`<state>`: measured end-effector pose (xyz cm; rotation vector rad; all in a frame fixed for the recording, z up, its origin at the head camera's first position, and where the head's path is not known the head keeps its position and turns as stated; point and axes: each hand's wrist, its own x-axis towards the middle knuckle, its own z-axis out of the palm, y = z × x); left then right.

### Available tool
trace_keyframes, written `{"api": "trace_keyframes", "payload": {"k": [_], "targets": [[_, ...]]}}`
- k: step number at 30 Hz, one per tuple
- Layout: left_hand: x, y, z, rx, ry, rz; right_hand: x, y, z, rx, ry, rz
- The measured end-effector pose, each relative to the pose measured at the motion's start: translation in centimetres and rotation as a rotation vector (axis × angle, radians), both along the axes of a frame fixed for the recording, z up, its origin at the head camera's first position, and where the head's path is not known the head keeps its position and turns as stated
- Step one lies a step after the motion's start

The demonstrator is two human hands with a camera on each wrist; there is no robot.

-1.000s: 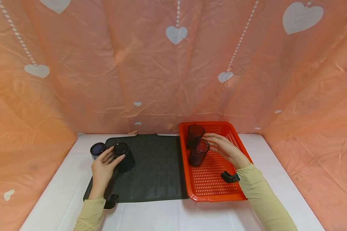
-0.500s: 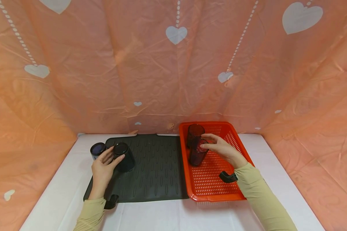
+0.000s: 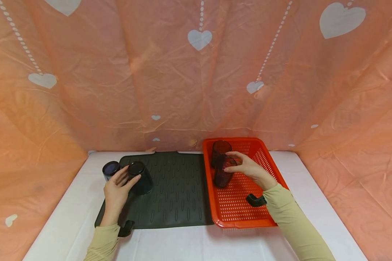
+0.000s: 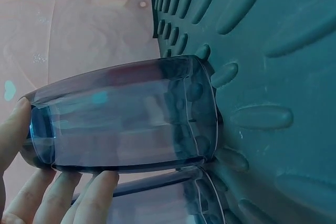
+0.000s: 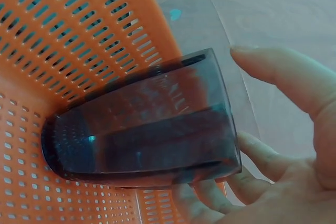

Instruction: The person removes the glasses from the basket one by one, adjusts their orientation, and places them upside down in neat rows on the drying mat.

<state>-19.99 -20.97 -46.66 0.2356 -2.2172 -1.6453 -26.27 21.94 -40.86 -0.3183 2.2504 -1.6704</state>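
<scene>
Grasping a tumbler [image 3: 219,180] in the basket [image 3: 248,214], it seems.
Right hand [image 3: 250,171]: fingers wide around it, needing to close; left hand [image 3: 115,191]: fingers gripping an upturned glass [image 3: 144,184] on the mat [image 3: 173,195].

Honestly nothing readable here, guys. Can't make out any lettering, brand, label or number on the glasses [image 3: 142,183], the mat [image 3: 173,195] or the basket [image 3: 238,206]. Closest you get to a sign is the pale hearts [image 3: 200,40] printed on the backdrop [image 3: 170,79], some of them dangling from dotted lines [image 3: 273,42].
</scene>
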Motion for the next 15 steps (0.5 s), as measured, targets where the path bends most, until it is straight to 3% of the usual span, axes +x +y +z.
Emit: {"api": "trace_keyframes", "payload": {"k": [15], "targets": [[0.00,-0.03,0.09,-0.024,0.005,0.006,0.02,-0.12,-0.08,0.085,0.078,0.044]]}}
